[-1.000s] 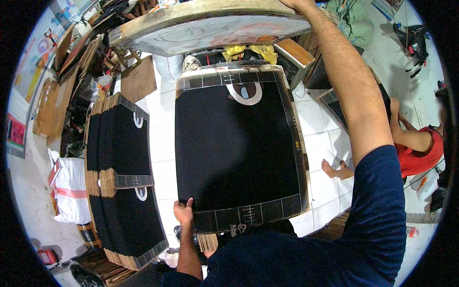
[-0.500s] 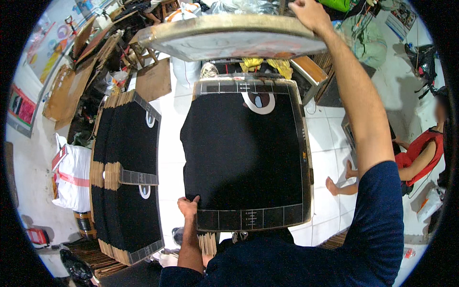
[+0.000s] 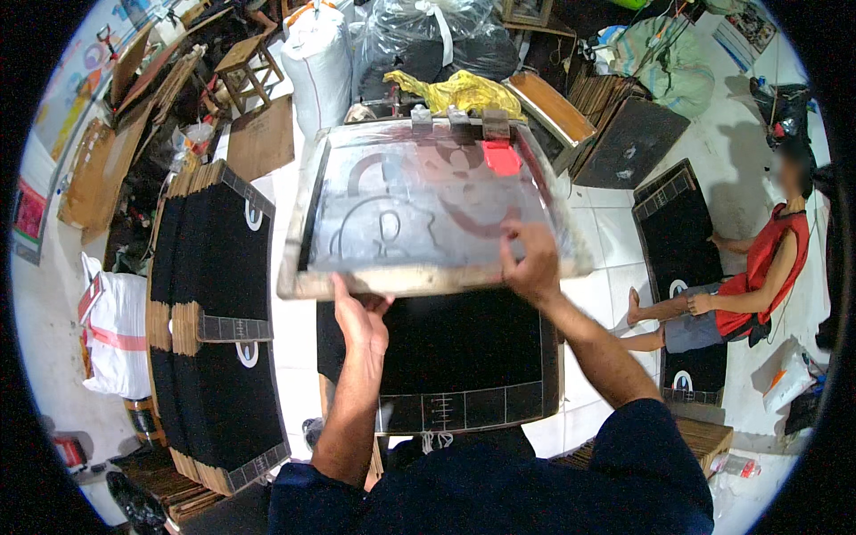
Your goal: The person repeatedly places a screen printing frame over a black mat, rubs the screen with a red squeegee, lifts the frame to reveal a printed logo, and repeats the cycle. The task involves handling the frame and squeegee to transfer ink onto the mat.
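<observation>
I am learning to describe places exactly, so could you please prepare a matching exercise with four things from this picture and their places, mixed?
Things:
1. Left hand
2. Yellow plastic
3. Wooden stool
4. Red patch

Places:
A. Left of the tall white sack
B. On the screen, toward its far right corner
C. At the screen's near edge
D. Beyond the screen's far edge

Pairs: 1-C, 2-D, 3-A, 4-B

On my feed I can read no words or numbers, only white tick marks [image 3: 443,410] on the strip [image 3: 401,415] edging the black panel [image 3: 446,352].
</observation>
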`<state>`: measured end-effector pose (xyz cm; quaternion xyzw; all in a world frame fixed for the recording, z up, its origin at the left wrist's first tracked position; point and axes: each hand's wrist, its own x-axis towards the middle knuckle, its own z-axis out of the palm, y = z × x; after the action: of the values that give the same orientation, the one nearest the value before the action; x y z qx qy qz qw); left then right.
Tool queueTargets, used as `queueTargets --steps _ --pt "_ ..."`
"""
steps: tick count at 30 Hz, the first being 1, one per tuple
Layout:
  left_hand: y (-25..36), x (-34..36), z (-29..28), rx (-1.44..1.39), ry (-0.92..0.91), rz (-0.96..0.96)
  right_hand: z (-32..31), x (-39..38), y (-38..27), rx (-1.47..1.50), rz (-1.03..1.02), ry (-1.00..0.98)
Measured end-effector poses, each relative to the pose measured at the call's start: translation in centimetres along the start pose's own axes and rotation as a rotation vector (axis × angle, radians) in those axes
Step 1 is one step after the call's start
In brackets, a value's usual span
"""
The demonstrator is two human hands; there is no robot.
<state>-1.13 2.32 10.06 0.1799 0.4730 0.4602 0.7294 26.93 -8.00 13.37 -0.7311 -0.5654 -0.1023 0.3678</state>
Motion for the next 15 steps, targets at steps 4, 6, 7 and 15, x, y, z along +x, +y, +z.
queueTargets --steps 4,6,7,15 --pt "-5.0 3.0 -4.6 0.219 0.233 -0.264 6.4 -2.0 7.3 -0.12 0.128 -0.193" --pt "-5.7 3.4 -6.7 0.432 0.142 -0.263 9.7 2.0 12.9 -0.148 0.143 -0.179" --pt "-5.6 3.3 -7.5 0.67 0.066 -0.272 11.5 4.7 15.6 -0.21 0.164 -0.183" --pt "-10.6 2.5 -7.2 1.779 -0.202 0.949 18.2 19.7 23.5 -0.486 -0.13 -0.367"
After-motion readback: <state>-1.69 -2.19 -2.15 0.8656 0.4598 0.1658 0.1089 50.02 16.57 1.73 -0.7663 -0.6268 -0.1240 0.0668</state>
